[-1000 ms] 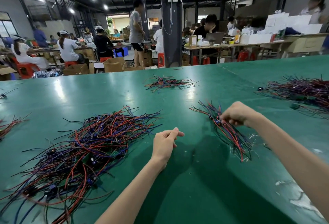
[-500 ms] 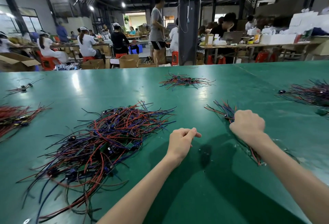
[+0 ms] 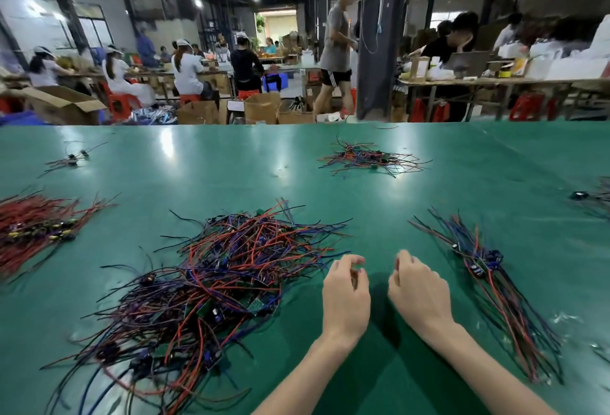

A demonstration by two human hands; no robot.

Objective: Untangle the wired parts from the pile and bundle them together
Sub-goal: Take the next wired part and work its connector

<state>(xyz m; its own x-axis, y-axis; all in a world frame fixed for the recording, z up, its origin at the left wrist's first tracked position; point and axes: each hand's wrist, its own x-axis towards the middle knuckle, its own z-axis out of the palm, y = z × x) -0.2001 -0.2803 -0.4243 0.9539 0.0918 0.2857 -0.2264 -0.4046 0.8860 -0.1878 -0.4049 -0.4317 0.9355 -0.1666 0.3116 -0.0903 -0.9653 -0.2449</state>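
1. Wired parts sit mostly in one big tangled pile (image 3: 211,282) of red, blue and black leads with small green boards; it lies on the green counter (image 3: 231,180) toward the near edge, just left of the left hand (image 3: 346,299); its nearest strands come close to that hand, though I cannot tell whether they touch it.
2. A straighter sheaf (image 3: 488,282) lies toward the counter's right side, well apart from the pile; its leads run roughly one way, from far to near; no tie shows around it (so I judge it gathered, not yet bound).
3. Both hands hover over bare counter between pile and sheaf, near each other but apart; the left hand's fingers (image 3: 350,261) are loosely curled; the right hand (image 3: 419,295) is curled the same loose way; neither grasps any wire, as far as the blur lets me tell.
4. Elsewhere: a small heap (image 3: 369,160) toward the far edge; a red-heavy heap (image 3: 33,226) at the left edge; a few stray parts (image 3: 71,160) toward the far left corner; a dark heap (image 3: 594,198) cut off by the right edge; whether these are part of this job I cannot say.
5. My reading: the job is early; the pile far outweighs the sheaf; most of the pulling free, the aligning and the binding are left to do.
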